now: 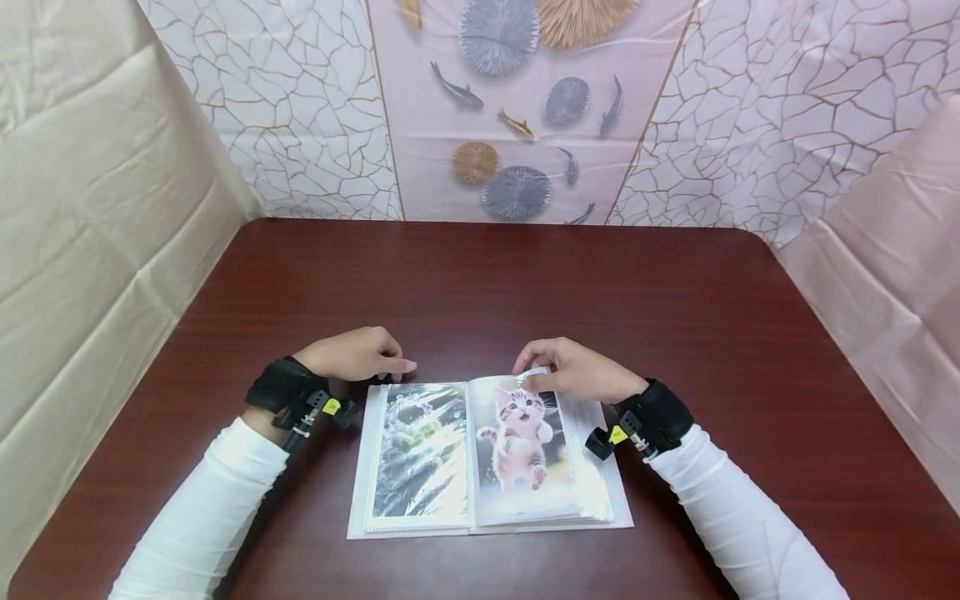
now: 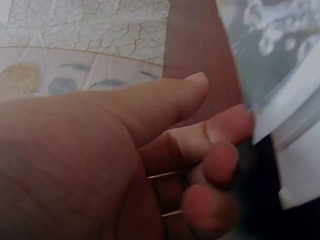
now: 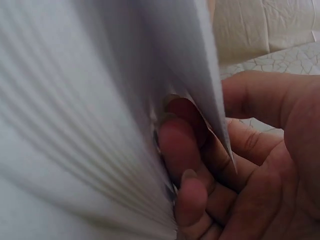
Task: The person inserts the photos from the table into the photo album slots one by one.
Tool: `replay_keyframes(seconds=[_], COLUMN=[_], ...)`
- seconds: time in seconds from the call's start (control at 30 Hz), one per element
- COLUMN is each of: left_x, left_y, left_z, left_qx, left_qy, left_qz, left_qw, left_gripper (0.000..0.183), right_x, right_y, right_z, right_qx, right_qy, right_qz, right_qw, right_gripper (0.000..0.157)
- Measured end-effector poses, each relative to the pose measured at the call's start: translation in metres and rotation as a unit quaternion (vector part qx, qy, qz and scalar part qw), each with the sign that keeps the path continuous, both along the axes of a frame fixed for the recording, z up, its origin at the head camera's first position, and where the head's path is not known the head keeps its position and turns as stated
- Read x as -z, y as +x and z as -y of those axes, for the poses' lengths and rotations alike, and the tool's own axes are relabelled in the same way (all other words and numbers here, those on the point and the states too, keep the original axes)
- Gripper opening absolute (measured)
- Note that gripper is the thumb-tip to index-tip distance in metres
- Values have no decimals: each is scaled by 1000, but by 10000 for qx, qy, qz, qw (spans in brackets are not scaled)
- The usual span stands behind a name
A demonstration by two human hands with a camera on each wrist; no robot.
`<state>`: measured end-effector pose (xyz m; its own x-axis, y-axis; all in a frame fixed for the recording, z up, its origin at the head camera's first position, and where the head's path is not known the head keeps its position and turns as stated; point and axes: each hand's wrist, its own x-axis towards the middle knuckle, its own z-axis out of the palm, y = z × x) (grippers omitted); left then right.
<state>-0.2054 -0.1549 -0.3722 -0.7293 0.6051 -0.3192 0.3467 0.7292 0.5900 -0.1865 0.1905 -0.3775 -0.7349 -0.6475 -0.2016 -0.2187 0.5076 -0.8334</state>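
Note:
An open photo album [image 1: 606, 492] lies on the table below both hands. Its left page holds a glossy, glare-streaked picture [image 1: 422, 454] of blurred greenery, and the right page a kitten picture [image 1: 517, 446]. My right hand [image 1: 576, 369] pinches the upper part of the right-hand page; in the right wrist view, the thumb is on one side of the lifted page [image 3: 212, 75] and fingertips [image 3: 179, 145] on the other. Near the album's upper left corner is my left hand [image 1: 358, 353], fingers loosely bent and holding nothing. The left wrist view shows its index fingertip [image 2: 237, 122] close against the album's edge.
The dark red-brown table [image 1: 480, 283] extends around the album. Behind it hangs a patterned cloth [image 1: 300, 108], with pale drapes at the left [image 1: 97, 208] and right [image 1: 892, 317]. Black camera straps [image 1: 281, 387] circle both wrists.

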Motion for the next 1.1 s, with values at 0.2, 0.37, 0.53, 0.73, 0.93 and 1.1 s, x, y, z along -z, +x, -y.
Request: replay_keyframes(seconds=[0.2, 0.37, 0.53, 0.73, 0.93, 1.1], left_x=[-6, -5, -5, -5, -10, -12], left_y=[-1, 0, 2, 3, 2, 1], left_z=[1, 1, 2, 4, 7, 8], left_qx=[-87, -119, -145, -88, -92, 96], left_qy=[-202, -328, -387, -360, -160, 150], left_qz=[41, 178, 238, 171, 90, 30], left_qw=[9997, 9992, 9989, 9992, 9998, 9998], left_gripper=[37, 37, 44, 50, 51, 39], right_x=[2, 1, -1, 0, 1, 0], right_y=[1, 4, 8, 9, 10, 10], right_z=[0, 3, 6, 6, 4, 3], right_qx=[-19, -138, -160, -164, -237, -254], right_qy=[199, 542, 844, 999, 1003, 1003], right_qz=[-214, -625, -947, -925, -805, -782], right_qw=[9996, 9965, 9918, 9905, 9914, 9916], right_gripper=[27, 35, 40, 41, 41, 41])
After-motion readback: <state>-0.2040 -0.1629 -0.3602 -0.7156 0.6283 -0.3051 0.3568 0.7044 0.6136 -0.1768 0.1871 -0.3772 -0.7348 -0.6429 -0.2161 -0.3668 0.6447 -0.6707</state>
